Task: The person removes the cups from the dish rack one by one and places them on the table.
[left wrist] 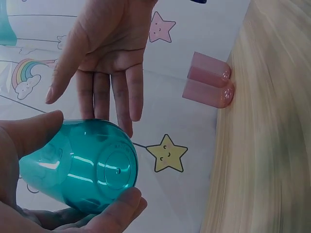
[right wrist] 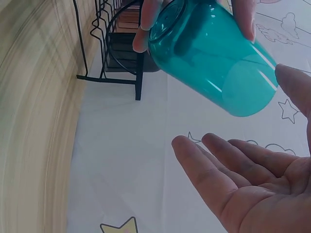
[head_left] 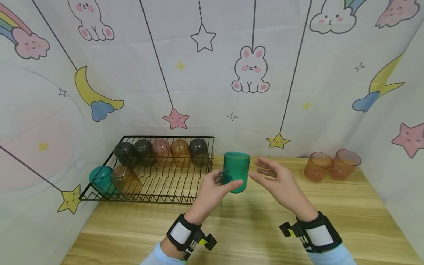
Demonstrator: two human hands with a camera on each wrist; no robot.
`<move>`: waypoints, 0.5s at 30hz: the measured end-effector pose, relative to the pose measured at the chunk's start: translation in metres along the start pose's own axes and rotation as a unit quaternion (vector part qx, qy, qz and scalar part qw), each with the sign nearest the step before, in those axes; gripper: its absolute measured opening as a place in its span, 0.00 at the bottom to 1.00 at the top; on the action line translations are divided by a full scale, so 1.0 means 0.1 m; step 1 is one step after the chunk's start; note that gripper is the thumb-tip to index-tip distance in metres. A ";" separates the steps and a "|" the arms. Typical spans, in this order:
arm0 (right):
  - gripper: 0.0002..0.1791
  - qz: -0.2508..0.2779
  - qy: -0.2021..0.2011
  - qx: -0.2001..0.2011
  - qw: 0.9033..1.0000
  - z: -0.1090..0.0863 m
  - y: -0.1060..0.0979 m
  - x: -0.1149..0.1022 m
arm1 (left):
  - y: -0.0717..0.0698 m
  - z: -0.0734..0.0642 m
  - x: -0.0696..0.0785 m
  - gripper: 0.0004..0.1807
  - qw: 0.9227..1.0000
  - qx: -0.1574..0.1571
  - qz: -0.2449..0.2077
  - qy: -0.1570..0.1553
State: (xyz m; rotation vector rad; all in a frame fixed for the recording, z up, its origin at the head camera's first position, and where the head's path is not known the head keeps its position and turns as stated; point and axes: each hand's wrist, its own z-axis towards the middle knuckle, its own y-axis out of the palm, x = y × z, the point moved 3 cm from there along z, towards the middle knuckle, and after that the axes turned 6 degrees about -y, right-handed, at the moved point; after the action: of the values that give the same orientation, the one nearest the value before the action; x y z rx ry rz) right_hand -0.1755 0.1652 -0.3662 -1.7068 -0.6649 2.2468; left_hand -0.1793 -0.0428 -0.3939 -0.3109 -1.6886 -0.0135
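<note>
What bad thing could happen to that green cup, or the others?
The green cup might slip and drop onto the table: the left hand holds it up in the air, and the right hand is open beside it.

The left hand is near the black rack, so a bump could rattle the cups on it.

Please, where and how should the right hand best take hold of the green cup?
Probably by the upper side wall of the green cup, coming from the right. The left hand holds it low, from the left, leaving the right side free. The cup is round and nearly upright, so the open right hand should wrap it easily.
</note>
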 end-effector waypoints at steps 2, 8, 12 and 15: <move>0.41 0.001 0.000 -0.001 1.000 0.01 0.01 -0.01 | 0.02 0.00 0.00 0.39 1.000 -0.007 -0.003 -0.001; 0.42 0.004 -0.001 -0.006 1.000 0.05 0.04 -0.04 | 0.06 0.00 -0.01 0.37 1.000 -0.021 -0.006 -0.006; 0.43 0.012 0.004 -0.014 1.000 0.08 0.06 -0.06 | 0.08 0.00 -0.01 0.36 0.999 -0.034 -0.014 -0.006; 0.43 0.019 0.007 -0.024 1.000 0.10 0.06 -0.06 | 0.09 0.00 -0.02 0.35 0.999 -0.041 -0.013 -0.006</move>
State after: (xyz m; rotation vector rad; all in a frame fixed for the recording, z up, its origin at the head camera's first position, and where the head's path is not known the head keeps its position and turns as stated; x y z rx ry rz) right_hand -0.1830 0.1550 -0.3623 -1.7712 -0.6951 2.2585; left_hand -0.1773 -0.0343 -0.3970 -0.3512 -1.7058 -0.1012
